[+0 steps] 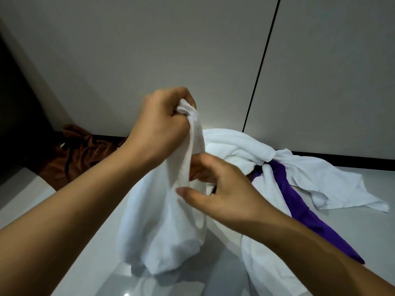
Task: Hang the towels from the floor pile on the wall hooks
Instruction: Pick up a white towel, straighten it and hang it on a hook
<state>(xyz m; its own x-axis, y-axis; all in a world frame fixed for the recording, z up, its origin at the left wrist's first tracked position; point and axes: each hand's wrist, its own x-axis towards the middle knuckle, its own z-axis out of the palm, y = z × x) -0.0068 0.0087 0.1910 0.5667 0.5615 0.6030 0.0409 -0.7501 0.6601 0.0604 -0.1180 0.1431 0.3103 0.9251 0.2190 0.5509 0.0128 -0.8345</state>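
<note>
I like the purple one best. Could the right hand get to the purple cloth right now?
Probably yes. The purple cloth lies just beside the right hand, partly uncovered on the floor. But that hand is touching the white towel the left hand holds up, so it isn't quite free.

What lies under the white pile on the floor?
A purple cloth runs out from under the white pile toward the lower right. How far it reaches beneath is covered, as is anything else under there.
</note>
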